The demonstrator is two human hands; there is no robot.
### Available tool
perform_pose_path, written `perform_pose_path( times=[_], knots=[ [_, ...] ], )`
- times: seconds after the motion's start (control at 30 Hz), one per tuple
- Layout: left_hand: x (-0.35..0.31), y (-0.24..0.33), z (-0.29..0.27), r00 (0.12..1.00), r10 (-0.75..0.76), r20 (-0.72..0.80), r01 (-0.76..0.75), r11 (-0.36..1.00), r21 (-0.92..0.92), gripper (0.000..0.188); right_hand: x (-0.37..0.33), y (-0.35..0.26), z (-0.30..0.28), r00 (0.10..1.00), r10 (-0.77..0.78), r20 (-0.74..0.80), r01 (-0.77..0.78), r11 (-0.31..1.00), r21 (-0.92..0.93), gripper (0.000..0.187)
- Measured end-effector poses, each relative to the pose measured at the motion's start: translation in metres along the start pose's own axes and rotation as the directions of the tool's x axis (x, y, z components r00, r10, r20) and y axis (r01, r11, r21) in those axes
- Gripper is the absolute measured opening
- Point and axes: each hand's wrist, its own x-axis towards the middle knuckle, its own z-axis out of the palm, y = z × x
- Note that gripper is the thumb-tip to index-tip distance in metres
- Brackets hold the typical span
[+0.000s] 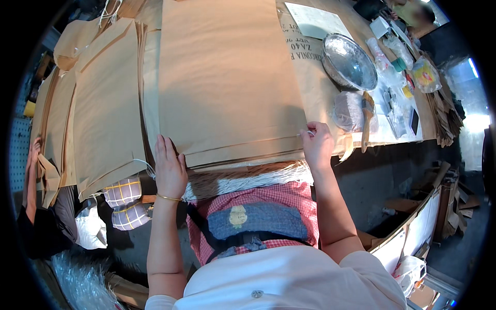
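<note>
In front of me lies a large brown paper bag (227, 82), on top of a stack whose layered edges show along the near side. My left hand (170, 168) rests at its near left corner, fingers stretched out and holding nothing. At the near right corner my right hand (318, 145) is closed in a pinch, with a short bit of white string (308, 133) showing at the fingertips. A dense row of white strings (248, 181) hangs below the near edge of the stack, just above my lap.
More paper bags (108, 98) are stacked on the left, where another person's hand (35, 150) holds brown paper. On the right stand a metal bowl (350, 62), a wrapped bundle (349, 111), a brush (367, 119) and a phone (414, 121). Cardboard (447, 206) leans at lower right.
</note>
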Motion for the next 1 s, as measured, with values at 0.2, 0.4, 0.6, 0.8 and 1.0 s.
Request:
perform_pose_path(
  times=[0.2, 0.4, 0.6, 0.8, 1.0],
  knots=[
    [0.001, 0.003, 0.000, 1.000, -0.021, 0.017, 0.021, 1.000, -0.002, 0.055, 0.009, -0.001, -0.003, 0.998, -0.018, 0.053, 0.025, 0.992, -0.123, 0.023],
    [-0.004, -0.007, -0.006, 0.998, -0.060, -0.018, 0.055, 0.974, -0.219, 0.060, 0.013, 0.015, 0.003, 0.993, -0.007, 0.114, 0.001, 0.999, 0.049, 0.029],
    [-0.007, -0.011, -0.046, 0.840, -0.476, 0.261, 0.487, 0.448, -0.749, 0.040, 0.008, -0.006, -0.068, 0.868, -0.046, 0.494, -0.342, 0.666, 0.663, 0.039],
    [-0.032, -0.018, -0.088, 0.950, -0.221, -0.221, 0.093, 0.875, -0.474, 0.015, -0.004, -0.056, -0.011, 0.932, -0.288, 0.221, 0.194, 0.910, 0.367, 0.026],
    [-0.070, -0.198, -0.126, 0.660, -0.639, -0.395, 0.391, 0.741, -0.546, 0.025, -0.028, -0.181, 0.097, 0.735, -0.336, 0.589, -0.180, 0.740, 0.647, 0.027]
  ],
)
